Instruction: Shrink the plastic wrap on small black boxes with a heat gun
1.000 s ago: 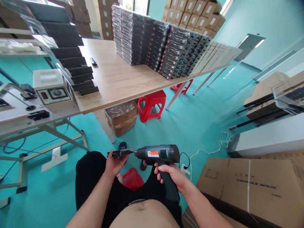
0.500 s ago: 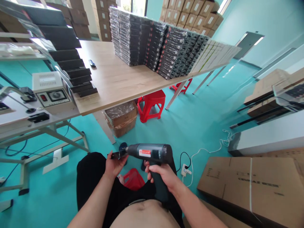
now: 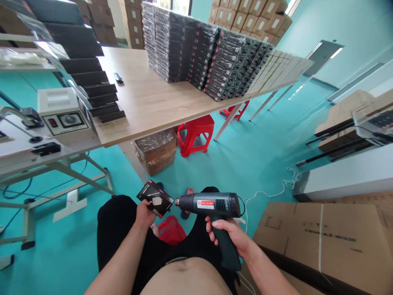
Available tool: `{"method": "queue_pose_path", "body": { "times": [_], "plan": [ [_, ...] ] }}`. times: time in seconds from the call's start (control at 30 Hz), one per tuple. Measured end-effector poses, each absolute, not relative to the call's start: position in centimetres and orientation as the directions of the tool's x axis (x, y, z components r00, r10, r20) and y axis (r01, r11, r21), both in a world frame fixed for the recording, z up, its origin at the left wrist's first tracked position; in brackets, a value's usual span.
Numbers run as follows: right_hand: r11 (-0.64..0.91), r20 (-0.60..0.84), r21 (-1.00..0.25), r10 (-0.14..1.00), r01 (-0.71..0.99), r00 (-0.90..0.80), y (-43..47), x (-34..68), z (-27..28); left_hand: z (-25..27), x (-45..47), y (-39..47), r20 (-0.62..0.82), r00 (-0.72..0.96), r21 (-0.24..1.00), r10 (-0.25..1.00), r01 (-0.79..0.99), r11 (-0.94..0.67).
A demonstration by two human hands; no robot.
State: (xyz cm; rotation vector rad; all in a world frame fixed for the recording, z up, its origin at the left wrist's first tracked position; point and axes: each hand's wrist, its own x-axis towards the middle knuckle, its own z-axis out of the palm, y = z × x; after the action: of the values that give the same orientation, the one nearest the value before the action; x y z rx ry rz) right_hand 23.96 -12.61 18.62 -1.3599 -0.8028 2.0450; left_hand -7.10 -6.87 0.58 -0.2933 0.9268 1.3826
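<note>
The left hand (image 3: 145,214) has its grip pinching a black box (image 3: 155,197) over the lap, thumb on the printed face, which shows a pale shape. The right hand (image 3: 229,232) has its grip wrapped around the handle of a heat gun (image 3: 211,204). The gun lies nearly level, with its nozzle pointing at the box's right corner and just beside it; whether the two touch cannot be told. Beyond the knees stands a worktop (image 3: 138,96). It carries a leaning stack (image 3: 87,78) at its left end, a small dark object (image 3: 118,78), wrapped boxes (image 3: 170,47) in tall rows and white boxes (image 3: 278,73) farther right. A red stool (image 3: 196,133) and an open carton (image 3: 158,153) stand beneath its near edge. A control unit (image 3: 65,116) with a dial sits left of the worktop.
</note>
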Motion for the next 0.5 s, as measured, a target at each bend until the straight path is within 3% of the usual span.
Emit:
{"method": "queue_pose_path", "body": {
  "times": [0.37,0.5],
  "plan": [
    [-0.675,-0.618,-0.737,0.691,-0.030,-0.375,-12.9,23.2,18.7,1.1,-7.2,-7.2,-0.709,-0.083,0.323,0.701,-0.921,0.217],
    [-0.653,-0.620,-0.757,0.729,-0.022,-0.290,-12.9,22.7,18.8,1.3,-7.2,-7.2,-0.719,-0.083,0.318,0.690,-0.922,0.220]
  ]
}}
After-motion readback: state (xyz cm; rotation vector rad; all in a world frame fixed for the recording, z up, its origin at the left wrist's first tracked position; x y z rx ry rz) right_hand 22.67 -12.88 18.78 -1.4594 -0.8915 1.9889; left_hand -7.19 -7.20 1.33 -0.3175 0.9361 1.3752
